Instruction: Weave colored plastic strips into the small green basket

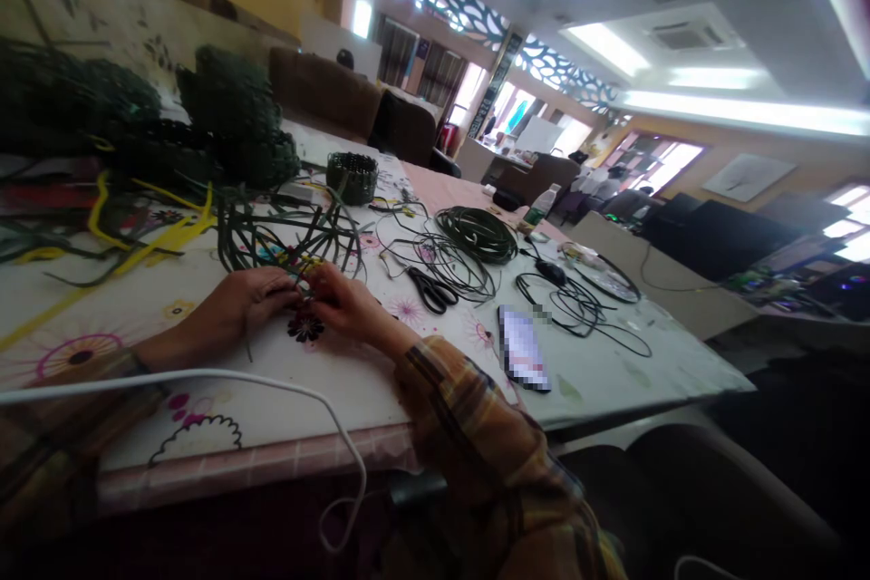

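My left hand (262, 294) and my right hand (343, 304) meet over the flowered tablecloth (367, 372), fingers pinched together. Between them is the near edge of a loose weave of dark green strips (289, 231), whose free ends fan out and arch up beyond my fingers. Small yellow and blue bits show among the strips close to my fingertips. My fingers hide exactly where each strip is gripped. Right of my right hand lie black-handled scissors (435, 290), apart from it.
A small woven green basket (352, 181) stands behind the strips. Larger dark green woven pieces (231, 109) pile up at the left, near yellow strips (169, 240). Rightward lie a strip coil (476, 234), a phone (523, 349) and a bottle (542, 207). A white cable (272, 376) crosses in front.
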`<state>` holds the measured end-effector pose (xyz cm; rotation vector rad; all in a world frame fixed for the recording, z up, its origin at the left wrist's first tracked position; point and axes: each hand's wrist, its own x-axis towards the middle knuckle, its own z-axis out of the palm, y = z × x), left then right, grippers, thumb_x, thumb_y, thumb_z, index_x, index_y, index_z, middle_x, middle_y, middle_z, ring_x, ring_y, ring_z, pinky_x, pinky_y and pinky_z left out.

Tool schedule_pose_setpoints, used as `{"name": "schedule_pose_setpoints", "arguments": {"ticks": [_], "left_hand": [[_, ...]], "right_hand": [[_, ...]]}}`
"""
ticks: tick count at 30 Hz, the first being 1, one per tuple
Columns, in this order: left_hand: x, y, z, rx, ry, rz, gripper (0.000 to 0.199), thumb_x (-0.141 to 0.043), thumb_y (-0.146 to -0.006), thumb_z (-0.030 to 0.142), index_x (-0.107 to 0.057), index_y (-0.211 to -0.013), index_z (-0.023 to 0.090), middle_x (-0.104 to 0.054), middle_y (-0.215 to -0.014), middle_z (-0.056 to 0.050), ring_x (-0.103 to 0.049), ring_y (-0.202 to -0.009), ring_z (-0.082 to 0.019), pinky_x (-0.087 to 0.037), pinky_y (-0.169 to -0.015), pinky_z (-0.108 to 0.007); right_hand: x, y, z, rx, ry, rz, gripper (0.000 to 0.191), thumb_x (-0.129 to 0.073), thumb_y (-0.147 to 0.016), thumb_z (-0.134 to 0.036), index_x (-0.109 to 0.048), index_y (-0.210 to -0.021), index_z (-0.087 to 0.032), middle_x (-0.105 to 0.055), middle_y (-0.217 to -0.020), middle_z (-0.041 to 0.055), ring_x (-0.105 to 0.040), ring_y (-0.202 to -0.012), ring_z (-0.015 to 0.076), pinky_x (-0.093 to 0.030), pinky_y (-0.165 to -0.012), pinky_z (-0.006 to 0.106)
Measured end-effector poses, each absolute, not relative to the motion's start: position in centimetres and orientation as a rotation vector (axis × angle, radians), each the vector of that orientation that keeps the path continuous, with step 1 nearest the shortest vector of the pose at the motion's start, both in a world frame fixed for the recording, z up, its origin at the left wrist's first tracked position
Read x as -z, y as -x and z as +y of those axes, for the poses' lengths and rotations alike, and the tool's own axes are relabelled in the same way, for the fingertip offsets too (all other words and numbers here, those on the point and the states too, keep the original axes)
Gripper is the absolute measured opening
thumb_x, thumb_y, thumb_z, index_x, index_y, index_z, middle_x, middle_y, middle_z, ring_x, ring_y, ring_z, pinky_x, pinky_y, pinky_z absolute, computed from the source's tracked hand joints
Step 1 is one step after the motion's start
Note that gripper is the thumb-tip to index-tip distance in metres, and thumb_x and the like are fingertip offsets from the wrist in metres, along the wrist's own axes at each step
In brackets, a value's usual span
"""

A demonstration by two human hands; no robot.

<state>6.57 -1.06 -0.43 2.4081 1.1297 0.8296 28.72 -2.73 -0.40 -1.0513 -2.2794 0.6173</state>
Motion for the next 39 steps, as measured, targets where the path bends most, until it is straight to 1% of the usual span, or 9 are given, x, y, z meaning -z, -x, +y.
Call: {"name": "schedule_pose_setpoints", "arguments": {"ticks": [3, 8, 17, 23, 26, 28, 31, 33, 39], "left_hand": [[0.5, -6.8, -1.0, -0.795, -2.404, 1.141, 0.043, -0.052, -0.097, 0.056, -0.071, -0.082, 0.02, -0.073, -0.085, -0.006, -0.066, -0.082, -0.023, -0.047, -0.075, -0.033], [1.2, -7.1, -0.9, -0.78, -2.406, 1.242, 0.042, -0.052, -0.095, 0.053, -0.075, -0.087, 0.018, -0.074, -0.09, -0.01, -0.068, -0.087, -0.027, -0.048, -0.08, -0.038], [1.9, -7.2, -0.7, -0.809, -2.387, 1.284, 0.04, -0.056, -0.096, 0.051, -0.081, -0.103, 0.02, -0.08, -0.105, -0.01, -0.072, -0.098, -0.029, -0.051, -0.088, -0.04], [1.8, -7.4, -0.9, -0.771, -2.411, 1.311, 0.041, -0.055, -0.098, 0.047, -0.082, -0.115, 0.021, -0.082, -0.108, -0.009, -0.073, -0.1, -0.029, -0.053, -0.086, -0.037], [1.6, -7.8, -1.2, -0.764, -2.371, 1.42, 0.044, -0.054, -0.096, 0.041, -0.076, -0.13, 0.023, -0.081, -0.115, -0.009, -0.073, -0.106, -0.03, -0.052, -0.09, -0.037], [1.5, -8.0, -1.4, -0.754, -2.311, 1.529, 0.048, -0.056, -0.093, 0.037, -0.068, -0.137, 0.022, -0.081, -0.111, -0.009, -0.074, -0.102, -0.031, -0.052, -0.088, -0.037], [1.7, -8.0, -1.3, -0.715, -2.314, 1.537, 0.033, -0.055, -0.093, 0.042, -0.071, -0.115, 0.022, -0.078, -0.097, -0.008, -0.072, -0.089, -0.031, -0.049, -0.079, -0.036], [1.9, -7.7, -1.1, -0.723, -2.351, 1.408, 0.032, -0.052, -0.095, 0.047, -0.073, -0.1, 0.023, -0.078, -0.099, -0.008, -0.071, -0.092, -0.029, -0.047, -0.081, -0.036], [1.7, -7.2, -0.6, -0.712, -2.414, 1.176, 0.045, -0.049, -0.096, 0.057, -0.076, -0.093, 0.022, -0.077, -0.093, -0.008, -0.069, -0.087, -0.027, -0.046, -0.079, -0.034]], "right_hand": [[0.2, -28.0, -3.7, -0.377, 1.226, -2.251, 0.006, -0.049, -0.101, -0.023, -0.053, -0.106, -0.022, -0.067, -0.085, 0.0009, -0.061, -0.073, 0.0165, -0.04, -0.069, 0.026], [-0.2, -28.0, -4.0, -0.212, 1.413, -1.954, 0.011, -0.046, -0.1, -0.022, -0.055, -0.095, -0.023, -0.067, -0.078, 0.0016, -0.06, -0.071, 0.0178, -0.04, -0.068, 0.026], [0.0, -28.4, -3.1, -0.652, 1.285, -1.668, 0.005, -0.059, -0.091, -0.017, -0.059, -0.09, -0.022, -0.07, -0.077, -0.0037, -0.065, -0.066, 0.0124, -0.054, -0.065, 0.022], [0.3, -28.2, -3.0, -0.961, 1.074, -1.562, 0.001, -0.06, -0.093, -0.022, -0.06, -0.093, -0.021, -0.067, -0.076, -0.0053, -0.058, -0.055, 0.0079, -0.049, -0.048, 0.016], [0.4, -28.4, -2.9, -0.981, 0.92, -1.626, 0.007, -0.062, -0.093, -0.025, -0.065, -0.096, -0.019, -0.071, -0.088, -0.0013, -0.059, -0.06, 0.0071, -0.049, -0.049, 0.015], [0.5, -28.6, -3.0, -0.972, 0.855, -1.685, 0.01, -0.063, -0.093, -0.027, -0.067, -0.098, -0.019, -0.071, -0.091, 0.0, -0.06, -0.063, 0.0072, -0.049, -0.051, 0.015], [0.4, -28.9, -2.9, -0.979, 0.825, -1.749, 0.012, -0.063, -0.095, -0.029, -0.069, -0.099, -0.02, -0.069, -0.089, -0.0008, -0.058, -0.063, 0.0074, -0.05, -0.051, 0.015], [0.4, -29.0, -2.8, -0.99, 0.835, -1.766, 0.012, -0.062, -0.096, -0.029, -0.069, -0.101, -0.02, -0.068, -0.088, -0.0012, -0.057, -0.061, 0.0073, -0.05, -0.05, 0.016], [0.2, -29.0, -2.7, -1.068, 0.896, -1.743, 0.013, -0.058, -0.098, -0.025, -0.068, -0.104, -0.02, -0.068, -0.092, -0.001, -0.058, -0.061, 0.0072, -0.053, -0.051, 0.016]]}}
